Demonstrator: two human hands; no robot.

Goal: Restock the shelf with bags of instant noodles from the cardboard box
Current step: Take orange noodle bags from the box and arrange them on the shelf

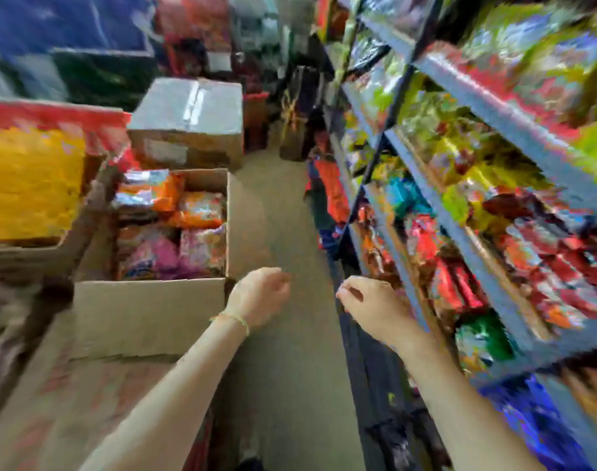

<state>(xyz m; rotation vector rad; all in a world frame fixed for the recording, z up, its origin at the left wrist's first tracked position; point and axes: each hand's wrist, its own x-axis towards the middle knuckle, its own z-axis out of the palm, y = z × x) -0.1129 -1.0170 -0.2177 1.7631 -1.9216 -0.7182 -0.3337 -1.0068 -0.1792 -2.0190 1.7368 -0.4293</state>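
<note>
An open cardboard box (147,311) stands on the left with orange and pink bags of instant noodles (175,232) inside. On the right rises a blue metal shelf (436,202) packed with colourful packets. My left hand (261,295) hovers over the aisle just right of the box's near corner, fingers loosely curled, holding nothing. My right hand (372,302) hangs close to the shelf's lower tier, fingers also loosely curled and empty. The picture is blurred.
A taped, closed carton (188,120) sits behind the open box. A box with yellow packets (28,181) is at the far left. A narrow grey floor aisle (290,351) runs between boxes and shelf, with more goods stacked at its far end.
</note>
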